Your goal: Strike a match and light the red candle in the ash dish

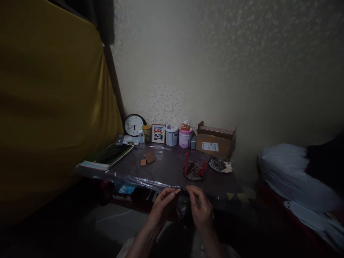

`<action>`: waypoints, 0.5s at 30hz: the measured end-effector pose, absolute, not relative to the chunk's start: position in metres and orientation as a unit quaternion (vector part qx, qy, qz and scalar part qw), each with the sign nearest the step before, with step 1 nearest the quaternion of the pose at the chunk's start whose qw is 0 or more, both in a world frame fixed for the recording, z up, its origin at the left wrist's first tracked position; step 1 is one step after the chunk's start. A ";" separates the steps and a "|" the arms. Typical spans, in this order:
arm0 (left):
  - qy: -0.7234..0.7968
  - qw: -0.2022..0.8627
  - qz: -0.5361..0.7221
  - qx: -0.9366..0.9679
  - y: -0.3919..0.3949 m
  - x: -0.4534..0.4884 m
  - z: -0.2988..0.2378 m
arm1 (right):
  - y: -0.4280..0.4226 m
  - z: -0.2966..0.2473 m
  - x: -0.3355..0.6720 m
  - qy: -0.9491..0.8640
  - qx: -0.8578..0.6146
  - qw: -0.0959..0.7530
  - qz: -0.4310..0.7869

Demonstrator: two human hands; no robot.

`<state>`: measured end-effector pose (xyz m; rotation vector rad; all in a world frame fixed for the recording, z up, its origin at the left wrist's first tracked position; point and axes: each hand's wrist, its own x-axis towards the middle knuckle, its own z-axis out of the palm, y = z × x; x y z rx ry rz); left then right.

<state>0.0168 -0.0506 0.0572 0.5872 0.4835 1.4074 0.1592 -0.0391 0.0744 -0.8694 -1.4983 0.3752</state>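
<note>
A pale, mottled wall (172, 71) is standing in dim light behind a dark tabletop (169, 166) covered in shiny clear plastic, and a broad mustard-yellow cloth (53, 107) is hanging at the far left. A round dark plate with a speckled surface (192, 176) is resting towards the right of the tabletop. A tall red candle (186, 163) is standing at its left side, and a shorter red candle (203, 167) is standing at its right.

In front of the plate and a little to its left, the left hand (161, 206) is pinching a small, flat tan block (177, 191) between thumb and fingers, its grip closed on that piece. Nearly straight in front of the plate, the right hand (201, 208) is holding its thumb and forefinger close together near the block (whether this grip is holding anything thin, I cannot tell).

To the left of the plate, a small tan block with dark marks (143, 162) is lying beside a flat brown rectangular piece (149, 157). Just right of the plate, an oval patterned dish (217, 164) is bearing a cluster of pale thin sticks (228, 167). Behind the plate, an open brown cardboard box (215, 146) is standing near a pink lidded tub (185, 139), and a white lidded tub (171, 137) is sitting farther left.
</note>
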 end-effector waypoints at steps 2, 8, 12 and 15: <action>0.213 0.695 0.636 0.261 -0.050 0.017 0.060 | -0.046 0.084 0.161 -0.654 -0.363 0.650 0.135; 0.223 0.685 0.647 0.250 -0.052 0.022 0.069 | -0.043 0.075 0.162 -0.700 -0.344 0.620 0.088; 0.221 0.678 0.651 0.261 -0.053 0.020 0.067 | -0.013 0.037 0.169 -0.675 -0.447 0.573 0.127; 0.229 0.673 0.652 0.266 -0.052 0.017 0.062 | -0.005 0.028 0.174 -0.607 -0.482 0.605 0.182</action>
